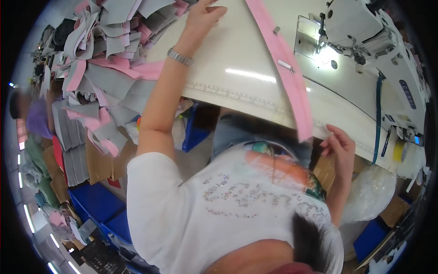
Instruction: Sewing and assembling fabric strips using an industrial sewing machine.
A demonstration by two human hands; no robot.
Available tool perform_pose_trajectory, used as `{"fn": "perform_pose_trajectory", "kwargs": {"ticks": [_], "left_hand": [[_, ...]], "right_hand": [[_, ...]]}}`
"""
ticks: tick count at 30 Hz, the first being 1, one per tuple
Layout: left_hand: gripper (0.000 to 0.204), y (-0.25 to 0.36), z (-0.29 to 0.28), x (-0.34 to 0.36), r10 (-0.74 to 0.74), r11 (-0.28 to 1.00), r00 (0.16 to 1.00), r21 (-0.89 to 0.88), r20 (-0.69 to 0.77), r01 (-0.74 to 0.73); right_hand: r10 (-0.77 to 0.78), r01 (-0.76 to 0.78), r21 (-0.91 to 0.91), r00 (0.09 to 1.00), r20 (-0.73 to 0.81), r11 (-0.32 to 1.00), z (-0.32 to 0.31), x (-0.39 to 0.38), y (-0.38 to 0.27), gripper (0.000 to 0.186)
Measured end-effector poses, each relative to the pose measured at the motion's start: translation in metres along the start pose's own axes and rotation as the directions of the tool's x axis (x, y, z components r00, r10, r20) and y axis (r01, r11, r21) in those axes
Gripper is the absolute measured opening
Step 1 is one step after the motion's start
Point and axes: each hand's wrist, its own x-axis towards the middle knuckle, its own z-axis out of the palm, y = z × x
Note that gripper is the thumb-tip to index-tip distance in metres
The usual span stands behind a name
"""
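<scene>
A long pink zipper strip (299, 100) with two silver pulls lies diagonally on the white sewing table (219, 55), its lower end at the front edge. My left hand (205, 16), a metal watch at its wrist, reaches to the top of the view left of the strip, fingers bent and apart, with nothing visible in them. My right hand (340, 144) is open at the table's front edge, just right of the strip's lower end, fingers loosely curled and not touching it.
Grey and pink fabric pieces (105, 36) pile at the left. A sewing machine (356, 27) stands at the right, with a teal strap (378, 118) and yellow tape roll (400, 150). Blue bins (91, 205) sit below left. A blurred person (23, 105) is at the far left.
</scene>
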Motion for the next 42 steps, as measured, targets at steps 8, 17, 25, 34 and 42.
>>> {"fn": "perform_pose_trajectory", "kwargs": {"ticks": [8, 17, 25, 34, 42], "left_hand": [[0.052, 0.056, 0.072, -0.033, 0.294, 0.612, 0.512, 0.253, 0.807, -0.749], [0.069, 0.005, 0.031, 0.173, 0.418, 0.143, 0.604, 0.608, 0.679, -0.781], [0.030, 0.032, 0.053, 0.080, 0.194, 0.494, 0.782, 0.630, 0.593, -0.600], [0.029, 0.143, 0.094, -0.069, -0.132, 0.765, 0.369, 0.331, 0.920, -0.552], [0.032, 0.237, 0.334, -0.201, 0.473, 0.570, -0.371, -0.599, 0.799, -0.563]], "right_hand": [[0.103, -0.101, 0.023, 0.991, -0.090, 0.995, -0.012, 0.001, -0.006, 0.024], [0.034, -0.039, 0.145, 0.999, 0.037, 0.989, -0.004, -0.001, -0.007, 0.026], [0.026, 0.006, 0.193, 0.986, -0.164, 0.981, -0.039, -0.081, 0.077, 0.021], [0.305, -0.361, 0.215, 0.214, -0.928, 0.908, -0.114, -0.200, 0.259, 0.040], [-0.028, -0.608, -0.043, 0.035, -0.999, 0.793, -0.228, -0.206, 0.314, 0.057]]}}
